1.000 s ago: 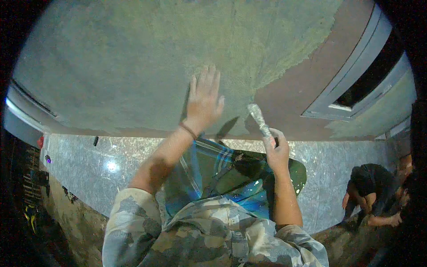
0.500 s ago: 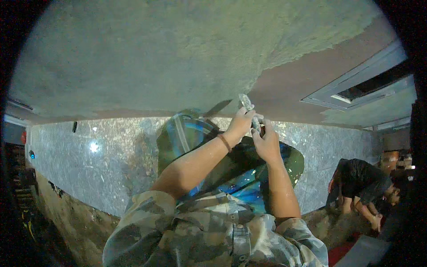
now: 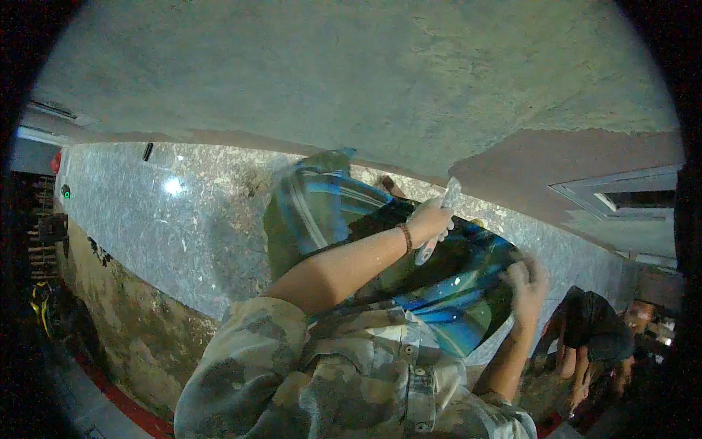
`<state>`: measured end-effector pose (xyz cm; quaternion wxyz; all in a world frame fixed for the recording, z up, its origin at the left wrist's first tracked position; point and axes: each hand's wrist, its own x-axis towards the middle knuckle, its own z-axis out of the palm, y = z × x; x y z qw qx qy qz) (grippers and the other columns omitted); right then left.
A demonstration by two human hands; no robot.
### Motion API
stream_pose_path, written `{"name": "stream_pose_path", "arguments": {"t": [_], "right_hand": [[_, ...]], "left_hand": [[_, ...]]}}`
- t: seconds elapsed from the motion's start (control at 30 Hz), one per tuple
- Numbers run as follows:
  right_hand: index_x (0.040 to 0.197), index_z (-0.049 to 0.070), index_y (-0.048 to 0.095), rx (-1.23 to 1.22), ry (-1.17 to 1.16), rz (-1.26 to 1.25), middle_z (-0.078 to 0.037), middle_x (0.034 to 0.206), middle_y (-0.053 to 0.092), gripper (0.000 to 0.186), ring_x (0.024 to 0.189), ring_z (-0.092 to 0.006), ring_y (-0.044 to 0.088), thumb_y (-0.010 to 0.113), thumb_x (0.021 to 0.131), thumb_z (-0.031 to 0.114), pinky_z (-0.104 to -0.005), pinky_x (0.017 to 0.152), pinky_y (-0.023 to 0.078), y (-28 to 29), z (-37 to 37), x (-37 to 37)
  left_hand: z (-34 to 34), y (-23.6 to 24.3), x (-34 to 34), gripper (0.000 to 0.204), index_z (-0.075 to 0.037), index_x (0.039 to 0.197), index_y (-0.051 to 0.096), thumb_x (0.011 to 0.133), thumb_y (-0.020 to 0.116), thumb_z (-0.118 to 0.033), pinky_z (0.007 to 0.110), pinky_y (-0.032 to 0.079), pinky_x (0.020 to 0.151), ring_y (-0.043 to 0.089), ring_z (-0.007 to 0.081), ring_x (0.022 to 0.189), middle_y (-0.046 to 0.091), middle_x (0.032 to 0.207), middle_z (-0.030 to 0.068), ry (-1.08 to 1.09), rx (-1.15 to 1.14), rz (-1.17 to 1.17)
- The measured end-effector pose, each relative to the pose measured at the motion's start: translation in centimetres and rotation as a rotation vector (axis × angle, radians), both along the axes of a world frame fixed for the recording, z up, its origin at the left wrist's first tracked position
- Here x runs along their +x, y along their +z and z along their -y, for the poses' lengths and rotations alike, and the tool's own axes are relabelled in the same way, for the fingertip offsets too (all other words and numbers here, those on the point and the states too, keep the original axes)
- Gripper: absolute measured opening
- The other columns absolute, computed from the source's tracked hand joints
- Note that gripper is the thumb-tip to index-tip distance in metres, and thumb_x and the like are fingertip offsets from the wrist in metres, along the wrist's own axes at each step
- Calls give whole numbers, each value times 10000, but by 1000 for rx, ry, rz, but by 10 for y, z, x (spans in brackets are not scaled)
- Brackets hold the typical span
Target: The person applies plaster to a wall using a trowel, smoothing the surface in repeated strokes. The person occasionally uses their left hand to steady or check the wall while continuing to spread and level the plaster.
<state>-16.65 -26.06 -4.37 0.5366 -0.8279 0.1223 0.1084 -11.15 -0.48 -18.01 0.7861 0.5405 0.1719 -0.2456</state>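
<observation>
Drawn off toward the lower right since half a second ago is the right hand (image 3: 525, 282), while the slim, white-smeared scraper-like hand tool (image 3: 452, 196), then fingered by both hands, is now held by the left hand (image 3: 430, 222) alone. The tool's middle is wrapped in the left fingers, pressed around it; the right fingers look parted, blurred by motion, with nothing seen between them. Held at a tilt above the lap, the tool is pointed up and to the right, its pale upper end seen against the lower wall and its rounded lower end shown below the fist. The upper end is judged to be the blade, turned nearly edge-on.

Light weight and a stiff body are suggested by the slender shape; little fragility is expected, though slipperiness could be added by the smears if they are wet. The lower end is judged the surest place to be gripped, clear of the presumed blade.

A rough, mottled grey-green coating is spread over the wall (image 3: 292, 80), broken by a ragged edge where a smoother brownish-pink patch (image 3: 526, 157) is exposed. The lap is draped in soft, folded blue-and-green striped cloth (image 3: 314, 212), flecked with white. Glossy grey flooring (image 3: 131, 194), speckled with pale spatter near the wall, is lit by a bright glare. A brown beaded bracelet (image 3: 406, 238) is worn on the left wrist.
</observation>
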Motion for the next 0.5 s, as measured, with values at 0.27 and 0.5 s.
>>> {"name": "stream_pose_path", "arguments": {"t": [0.27, 0.5], "right_hand": [[1269, -25, 628, -279, 116, 256, -184, 1198, 688, 420, 1103, -274, 645, 690, 926, 210, -393, 956, 495, -11, -86, 26], [1141, -69, 606, 143, 441, -188, -199, 1040, 686, 450, 882, -241, 630, 657, 950, 335, -368, 840, 504, -112, -160, 26]], "left_hand": [[-35, -24, -22, 216, 8, 1116, 519, 960, 552, -138, 443, 582, 790, 681, 309, 918, 626, 1028, 174, 233, -239, -79], [-38, -32, -14, 217, -14, 1140, 606, 980, 555, -152, 361, 516, 655, 642, 199, 809, 673, 987, 118, 427, -124, -45]]}}
